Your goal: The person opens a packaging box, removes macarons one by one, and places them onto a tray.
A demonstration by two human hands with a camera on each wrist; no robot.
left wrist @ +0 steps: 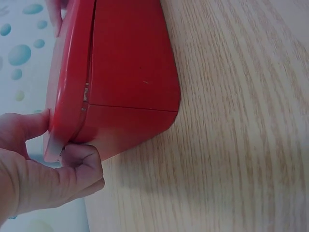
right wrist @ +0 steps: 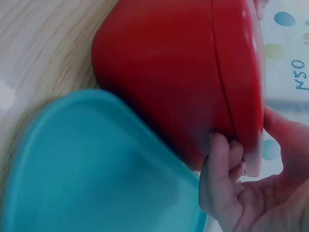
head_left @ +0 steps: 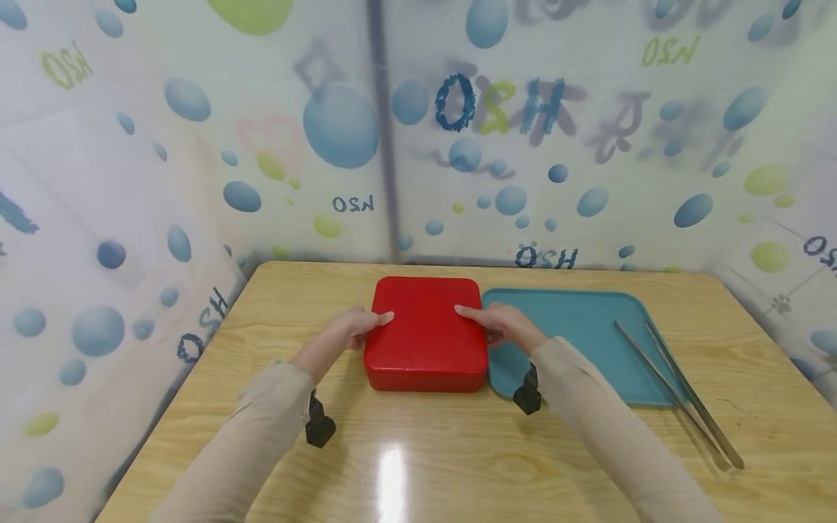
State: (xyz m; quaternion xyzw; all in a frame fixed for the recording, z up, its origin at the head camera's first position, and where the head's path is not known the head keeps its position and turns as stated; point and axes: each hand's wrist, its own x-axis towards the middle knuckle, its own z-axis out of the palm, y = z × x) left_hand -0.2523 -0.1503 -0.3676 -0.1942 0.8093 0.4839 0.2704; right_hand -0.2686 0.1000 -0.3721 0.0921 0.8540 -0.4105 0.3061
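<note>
A red lidded box (head_left: 428,349) sits on the wooden table in the head view, its lid (head_left: 425,312) on top. My left hand (head_left: 360,323) grips the lid's left edge, thumb on top and fingers curled under the rim. On the opposite side my right hand (head_left: 493,319) pinches the lid's right edge in the same way. In the left wrist view a thin dark seam (left wrist: 90,58) runs between lid and box body (left wrist: 135,58). The right wrist view shows the right fingers (right wrist: 219,159) at the seam under the lid rim. What the box holds is hidden.
A blue tray (head_left: 562,319) lies right beside the box. Metal tongs (head_left: 686,396) rest across its right edge, their joined end on the wooden table (head_left: 445,465). A patterned curtain (head_left: 418,181) hangs behind the table.
</note>
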